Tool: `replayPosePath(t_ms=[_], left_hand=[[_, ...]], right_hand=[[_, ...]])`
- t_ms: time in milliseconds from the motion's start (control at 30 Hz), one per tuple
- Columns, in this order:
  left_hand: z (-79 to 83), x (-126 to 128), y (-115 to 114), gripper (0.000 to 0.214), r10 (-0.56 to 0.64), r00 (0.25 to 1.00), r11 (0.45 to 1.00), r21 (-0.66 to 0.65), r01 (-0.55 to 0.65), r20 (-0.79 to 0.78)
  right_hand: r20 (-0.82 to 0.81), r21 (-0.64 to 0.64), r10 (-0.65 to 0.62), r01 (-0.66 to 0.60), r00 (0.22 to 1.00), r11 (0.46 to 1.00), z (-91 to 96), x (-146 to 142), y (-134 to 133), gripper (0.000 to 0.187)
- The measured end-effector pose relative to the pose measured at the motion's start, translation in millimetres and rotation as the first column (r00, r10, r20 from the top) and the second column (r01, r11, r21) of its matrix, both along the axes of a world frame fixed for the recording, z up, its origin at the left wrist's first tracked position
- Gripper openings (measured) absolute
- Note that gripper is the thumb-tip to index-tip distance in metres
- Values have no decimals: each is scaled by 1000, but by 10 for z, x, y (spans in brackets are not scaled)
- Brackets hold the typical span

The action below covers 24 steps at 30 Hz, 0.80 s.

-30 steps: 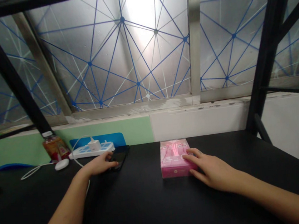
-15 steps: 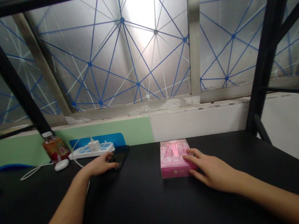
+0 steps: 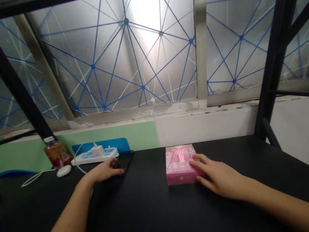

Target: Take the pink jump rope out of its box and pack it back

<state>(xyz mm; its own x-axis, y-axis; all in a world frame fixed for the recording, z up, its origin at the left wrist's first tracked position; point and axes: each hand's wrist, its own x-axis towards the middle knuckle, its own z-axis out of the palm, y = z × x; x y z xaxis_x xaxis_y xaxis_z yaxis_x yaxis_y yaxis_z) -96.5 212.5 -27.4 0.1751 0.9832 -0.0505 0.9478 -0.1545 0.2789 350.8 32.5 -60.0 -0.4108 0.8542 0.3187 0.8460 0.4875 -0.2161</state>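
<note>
My left hand [image 3: 103,170] is at a dark smartphone [image 3: 125,164] on the black table, left of centre. Its thumb bends over the phone's near part and the fingers curl along the left side, partly hidden. A pink box [image 3: 180,165] with a clear-looking top and pale pink contents lies flat near the middle of the table. From the right, my right hand [image 3: 219,175] touches this box with spread fingers. Some fingertips rest on its top, while the thumb is by the near right corner.
A white power strip [image 3: 78,161] with a plugged-in charger [image 3: 97,151] lies along the back. Left of it are a drink bottle [image 3: 56,152] and a small white rounded device [image 3: 64,171] with a cable. Black frame posts [image 3: 272,58] rise at both sides before the patterned windows.
</note>
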Motion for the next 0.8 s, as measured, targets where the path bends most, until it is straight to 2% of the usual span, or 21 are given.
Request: replayPosePath(t_ms=[633, 800], left_hand=[[31, -16, -10, 95, 15, 1000, 1000, 19, -14, -8], [-14, -39, 31, 79, 13, 1000, 1000, 20, -13, -3]], right_hand=[[27, 0, -9, 9, 1000, 1000, 50, -28, -28, 48], [32, -10, -18, 18, 999, 1000, 23, -34, -11, 49]])
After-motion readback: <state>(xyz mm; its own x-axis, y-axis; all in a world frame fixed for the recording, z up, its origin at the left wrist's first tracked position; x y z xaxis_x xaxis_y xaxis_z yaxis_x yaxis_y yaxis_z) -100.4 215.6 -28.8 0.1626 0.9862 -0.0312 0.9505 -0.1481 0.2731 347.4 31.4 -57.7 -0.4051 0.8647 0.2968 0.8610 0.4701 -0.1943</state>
